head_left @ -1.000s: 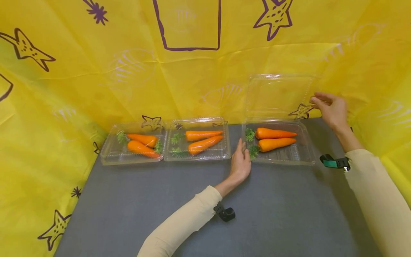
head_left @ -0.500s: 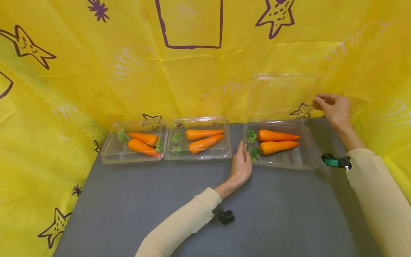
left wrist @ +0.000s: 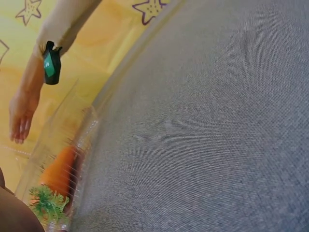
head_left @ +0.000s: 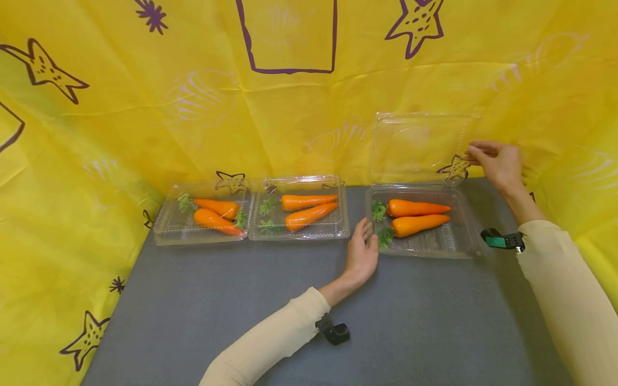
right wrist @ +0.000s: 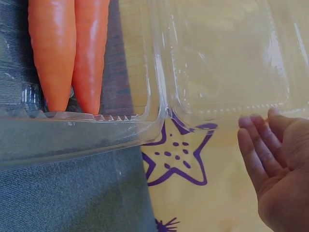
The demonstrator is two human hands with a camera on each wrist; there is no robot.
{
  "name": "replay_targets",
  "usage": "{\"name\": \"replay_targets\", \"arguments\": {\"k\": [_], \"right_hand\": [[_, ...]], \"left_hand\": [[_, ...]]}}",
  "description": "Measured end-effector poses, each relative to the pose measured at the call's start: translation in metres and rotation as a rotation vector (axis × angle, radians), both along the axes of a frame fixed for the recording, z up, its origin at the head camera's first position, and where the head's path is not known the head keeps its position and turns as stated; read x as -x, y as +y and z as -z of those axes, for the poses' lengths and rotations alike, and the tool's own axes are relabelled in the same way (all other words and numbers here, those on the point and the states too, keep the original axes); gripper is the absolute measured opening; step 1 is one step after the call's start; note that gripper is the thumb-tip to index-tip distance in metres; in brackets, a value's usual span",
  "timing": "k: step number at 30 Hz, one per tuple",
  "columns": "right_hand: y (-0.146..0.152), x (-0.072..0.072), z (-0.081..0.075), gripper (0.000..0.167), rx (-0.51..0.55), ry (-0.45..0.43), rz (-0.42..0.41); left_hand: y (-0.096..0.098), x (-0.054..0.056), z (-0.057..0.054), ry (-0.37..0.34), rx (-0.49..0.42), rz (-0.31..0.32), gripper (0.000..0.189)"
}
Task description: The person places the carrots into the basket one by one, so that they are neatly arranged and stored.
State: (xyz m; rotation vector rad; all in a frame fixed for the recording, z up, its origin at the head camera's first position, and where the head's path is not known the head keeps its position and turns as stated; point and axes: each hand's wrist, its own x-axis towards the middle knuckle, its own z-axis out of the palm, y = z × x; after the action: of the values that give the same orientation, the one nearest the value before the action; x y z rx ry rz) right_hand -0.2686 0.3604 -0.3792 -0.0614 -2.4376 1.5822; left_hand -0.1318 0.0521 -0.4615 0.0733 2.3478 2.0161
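Observation:
Two orange carrots with green tops [head_left: 419, 207] lie side by side in a clear plastic container [head_left: 461, 228] at the right of the table. Its hinged lid [head_left: 415, 142] is raised against the yellow cloth behind. My right hand [head_left: 502, 166] pinches the right edge of this lid between thumb and fingers; the right wrist view shows the fingertips at the lid's rim. Against the container's left wall, by the carrot tops, my left hand [head_left: 362, 257] rests with fingers straight. Only a sliver of the left hand shows in the left wrist view.
Two closed clear containers stand in a row to the left, one in the middle [head_left: 299, 236] and one at the far left [head_left: 193, 237], each with two carrots inside. Yellow printed cloth [head_left: 299, 118] hangs behind the grey table [head_left: 289, 279].
The right-hand container has shifted slightly right and toward me, its carrots with it. My left hand has slid a little nearer me. The right hand stays at the lid's edge.

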Motion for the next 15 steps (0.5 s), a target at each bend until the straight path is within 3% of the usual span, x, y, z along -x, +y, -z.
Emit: {"name": "replay_targets", "arguments": {"k": [8,15], "right_hand": [[0.0021,-0.0022,-0.0029,0.046,-0.034,0.013,-0.021],[0.0067,-0.0078,-0.0101,0.047,-0.111,0.026,-0.05]], "left_hand": [[0.0,-0.0014,-0.0033,-0.025,-0.064,-0.045,0.043],[0.0006,-0.0015,-0.0041,-0.031,-0.049,-0.067,0.041]]}}
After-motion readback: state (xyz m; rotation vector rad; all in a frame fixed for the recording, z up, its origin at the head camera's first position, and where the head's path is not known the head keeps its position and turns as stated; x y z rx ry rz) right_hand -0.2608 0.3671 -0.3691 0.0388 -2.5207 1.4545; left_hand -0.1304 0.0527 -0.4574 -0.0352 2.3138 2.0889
